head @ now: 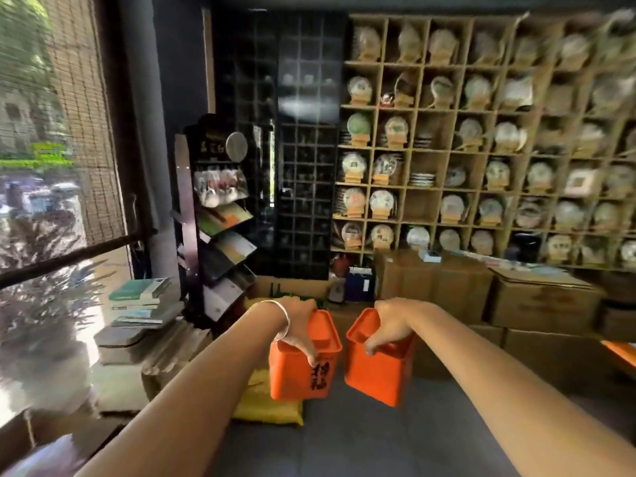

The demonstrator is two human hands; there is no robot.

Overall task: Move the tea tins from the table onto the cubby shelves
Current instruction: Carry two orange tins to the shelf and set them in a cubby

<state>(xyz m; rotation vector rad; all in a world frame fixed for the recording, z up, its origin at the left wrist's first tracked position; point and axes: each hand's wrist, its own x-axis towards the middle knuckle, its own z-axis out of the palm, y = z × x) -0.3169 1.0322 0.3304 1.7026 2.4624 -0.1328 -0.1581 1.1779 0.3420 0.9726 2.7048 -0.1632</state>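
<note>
Cubby shelves of tea cakes, 2 tins

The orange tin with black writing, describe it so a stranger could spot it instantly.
Below the tall wooden cubby shelves, two hands each carry a square orange tin. It is the one gripped by the left hand; only it shows black brush characters on its face.

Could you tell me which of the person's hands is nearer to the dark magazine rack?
The left. The left hand, holding one orange tin from above, is just right of the magazine rack; the right hand, holding the other orange tin, is farther right.
</note>
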